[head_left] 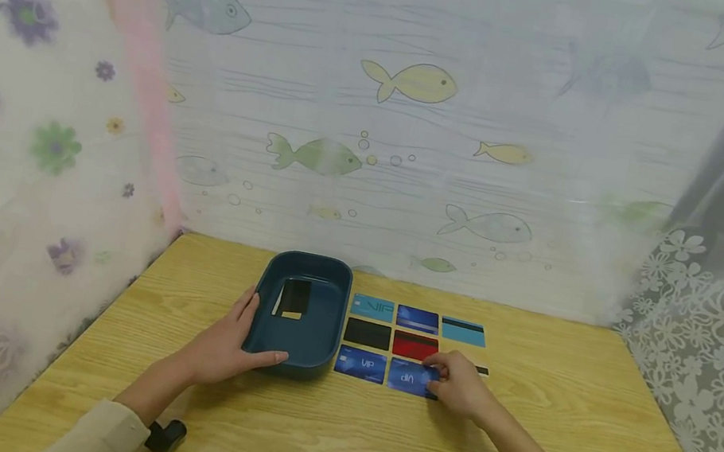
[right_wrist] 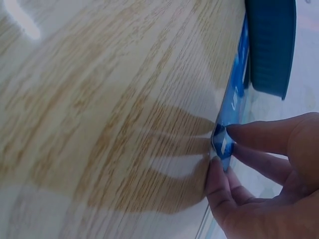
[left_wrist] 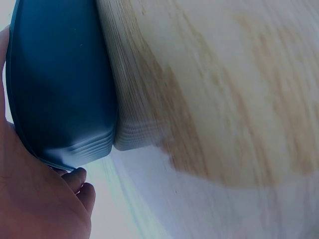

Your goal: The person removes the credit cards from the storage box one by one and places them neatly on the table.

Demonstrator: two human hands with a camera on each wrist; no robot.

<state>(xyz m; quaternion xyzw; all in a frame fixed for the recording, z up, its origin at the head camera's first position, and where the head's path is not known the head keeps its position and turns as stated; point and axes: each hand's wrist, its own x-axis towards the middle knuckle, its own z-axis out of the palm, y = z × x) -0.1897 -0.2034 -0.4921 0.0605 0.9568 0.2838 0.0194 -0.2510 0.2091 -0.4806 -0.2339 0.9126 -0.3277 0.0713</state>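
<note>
My left hand (head_left: 224, 347) holds the near left corner of a dark blue-green plastic tray (head_left: 312, 342), its thumb over the near rim and its fingers along the left wall. Inside the tray lie a few cards (head_left: 294, 299), one black on top. In the left wrist view, curled fingertips (left_wrist: 79, 181) show at the tray's rim. My right hand (head_left: 461, 385) pinches the right end of a blue card (head_left: 406, 378), whose printed word appears upside down. In the right wrist view, thumb and fingers meet at the end of that blue card (right_wrist: 231, 112).
Right of the tray, several cards lie in rows: a blue VIP card (head_left: 361, 364), a black card (head_left: 368, 334), a red card (head_left: 415, 345), a light blue VIP card (head_left: 373, 307), a dark blue card (head_left: 418, 319) and a striped light blue card (head_left: 464, 331). A patterned curtain (head_left: 381, 116) stands behind the wooden table (head_left: 325, 438).
</note>
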